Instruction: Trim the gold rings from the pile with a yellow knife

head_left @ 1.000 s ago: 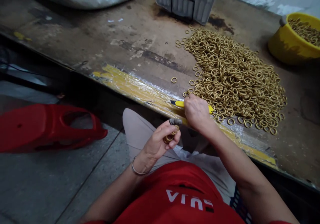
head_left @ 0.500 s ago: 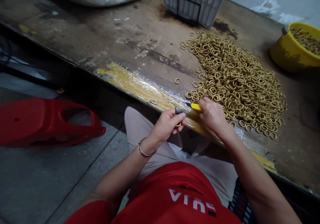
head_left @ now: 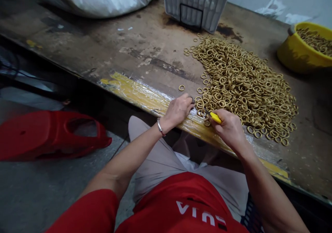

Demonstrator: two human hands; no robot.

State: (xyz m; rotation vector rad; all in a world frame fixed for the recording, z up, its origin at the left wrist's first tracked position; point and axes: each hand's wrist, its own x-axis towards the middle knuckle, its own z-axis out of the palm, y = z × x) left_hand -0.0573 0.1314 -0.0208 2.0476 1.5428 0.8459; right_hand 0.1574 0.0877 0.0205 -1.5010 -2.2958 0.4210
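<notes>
My left hand (head_left: 178,110) rests at the near left edge of a heap of brass-coloured rings (head_left: 241,84). Its fingers are curled together, a dark band shows round one finger, and whatever they grip is hidden. My right hand (head_left: 230,127), closed, holds a yellow-handled knife (head_left: 215,118) with its short dark blade pointing left, over the heap's front edge. A ring (head_left: 206,122) lies just below the blade. One loose ring (head_left: 181,88) sits apart on the worn table (head_left: 103,42), behind my left hand.
A yellow tub (head_left: 293,54) with more rings stands at the back right. Behind the heap is a grey ribbed crate (head_left: 192,4); a white sack (head_left: 103,1) lies at the back left. Yellow tape (head_left: 137,89) covers the table's front edge. A red stool (head_left: 52,134) is on the floor at left.
My left hand has moved from in front of the table edge up to the rings; the ring seen in it before is out of sight. My right hand has shifted slightly right and down with the knife.
</notes>
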